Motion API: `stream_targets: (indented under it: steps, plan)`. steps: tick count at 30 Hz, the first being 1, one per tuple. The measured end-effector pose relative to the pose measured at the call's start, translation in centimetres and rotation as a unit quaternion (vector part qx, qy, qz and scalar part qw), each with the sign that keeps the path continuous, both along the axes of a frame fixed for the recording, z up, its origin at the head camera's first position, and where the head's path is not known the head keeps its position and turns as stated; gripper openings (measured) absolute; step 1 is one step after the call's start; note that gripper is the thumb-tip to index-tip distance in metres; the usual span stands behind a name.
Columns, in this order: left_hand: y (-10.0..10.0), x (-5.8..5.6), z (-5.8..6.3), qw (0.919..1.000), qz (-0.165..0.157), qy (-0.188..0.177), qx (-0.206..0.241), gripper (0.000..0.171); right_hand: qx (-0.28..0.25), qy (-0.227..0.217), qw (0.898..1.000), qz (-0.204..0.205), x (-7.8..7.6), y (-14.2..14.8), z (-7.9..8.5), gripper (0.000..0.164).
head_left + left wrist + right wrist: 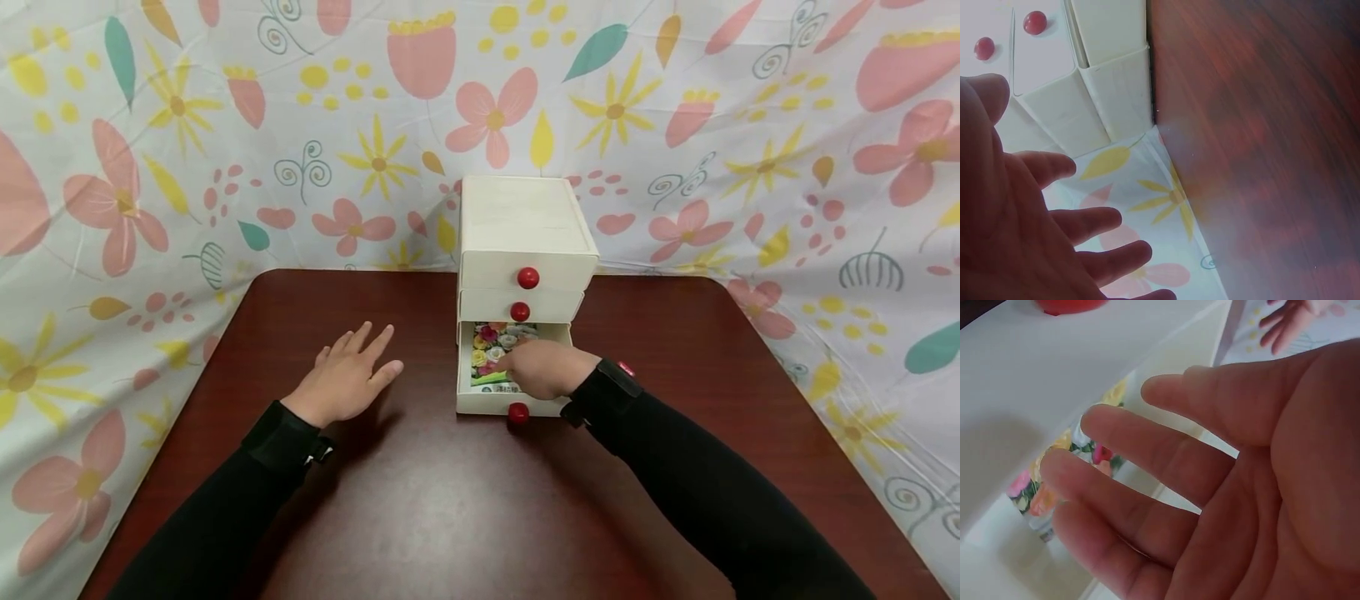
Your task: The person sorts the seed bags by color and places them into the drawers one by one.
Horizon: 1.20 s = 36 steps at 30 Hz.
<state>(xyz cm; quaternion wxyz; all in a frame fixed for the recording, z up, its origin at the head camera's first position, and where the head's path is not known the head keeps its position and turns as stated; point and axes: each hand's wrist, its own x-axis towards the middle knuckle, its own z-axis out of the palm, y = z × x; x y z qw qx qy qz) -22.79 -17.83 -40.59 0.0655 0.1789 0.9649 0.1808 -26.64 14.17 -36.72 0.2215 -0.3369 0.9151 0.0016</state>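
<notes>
A white chest of drawers (525,215) with red knobs stands at the back of the table, its bottom drawer (483,405) pulled out. Inside that drawer lies a flat packet or card (487,350) printed with colourful roses. My right hand (546,368) is over the drawer, partly covering the packet. In the right wrist view its fingers (1141,437) are loosely bent with nothing held; whether they touch the packet I cannot tell. My left hand (343,379), fingers spread, hovers above the table left of the chest and holds nothing.
The dark reddish-brown table (420,500) extends in front and to both sides of the chest. Behind it hangs a white cloth (420,125) with flower and leaf prints. Two more drawers with red knobs, the top one (491,268) among them, are pushed in.
</notes>
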Motion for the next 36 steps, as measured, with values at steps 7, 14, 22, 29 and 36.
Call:
stream_targets:
  steps: [7, 14, 22, 29, 36]
  plan:
    - [0.1, -0.3, 0.0, 0.9999, -0.001, 0.007, 0.01, 0.076, -0.014, 0.035, 0.999, 0.005, 1.4, 1.0, 0.8, 0.029]
    - [0.1, -0.7, 0.2, 0.9988, -0.006, 0.026, 0.041, 0.076, -0.031, 0.038, 0.998, -0.031, 3.4, 1.7, 1.6, 0.027]
    - [0.2, -1.1, 0.2, 0.9947, -0.023, 0.053, 0.085, 0.074, -0.033, 0.09, 0.995, -0.039, 5.6, 2.9, 2.2, 0.037]
    - [0.1, -1.6, 0.9, 0.987, -0.043, 0.083, 0.131, 0.072, -0.053, 0.109, 0.99, -0.07, 7.8, 4.2, 3.3, 0.065]
    - [0.3, -2.2, 2.3, 0.983, -0.038, 0.105, 0.146, 0.072, -0.083, 0.148, 0.983, -0.073, 9.4, 5.4, 3.4, 0.088]
